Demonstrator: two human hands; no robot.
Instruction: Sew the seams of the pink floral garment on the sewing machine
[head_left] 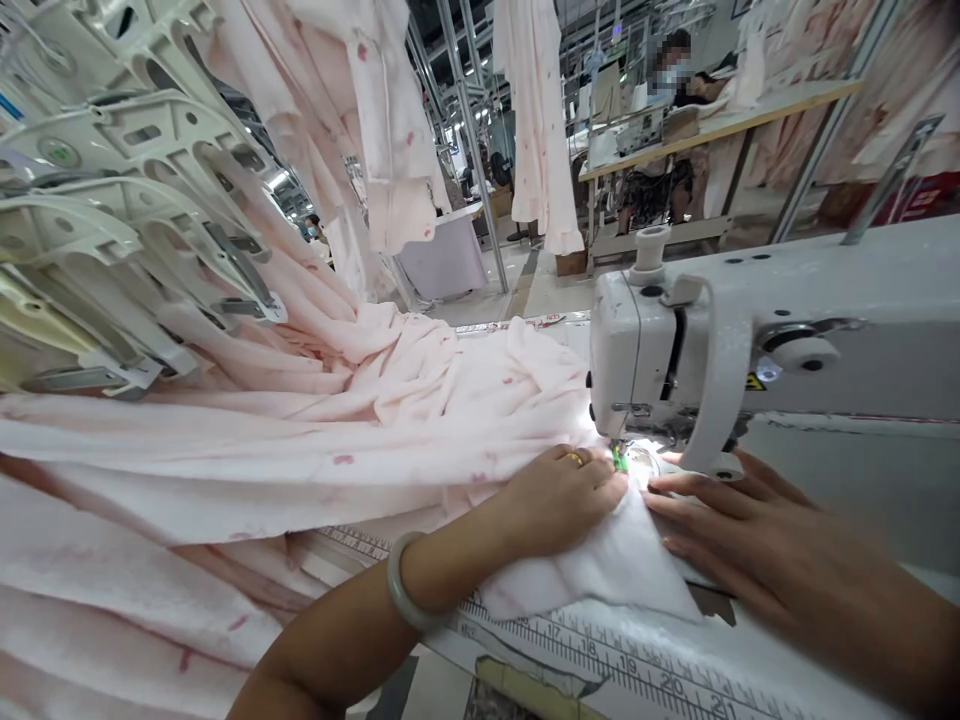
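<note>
Pale pink fleecy fabric (465, 470) with small darker pink prints runs across the table and under the needle area of a white sewing machine (637, 350). My left hand (566, 500), with a ring on one finger and a bangle on the wrist, is closed on the fabric just left of the presser foot, its fingers bent and pressed together. A small green piece (619, 458) shows at the foot. To the right of the foot, my right hand (739, 535) lies with fingers stretched out, fingertips at the fabric's edge. Cloth directly under the needle is partly lost in the lamp's glare.
A printed ruler scale (585, 640) runs along the table's front. White plastic hanger clamps (127, 230) crowd the left, with pink garments (390, 120) hanging beyond. At the back right, a person (675, 80) sits at another sewing table (720, 125).
</note>
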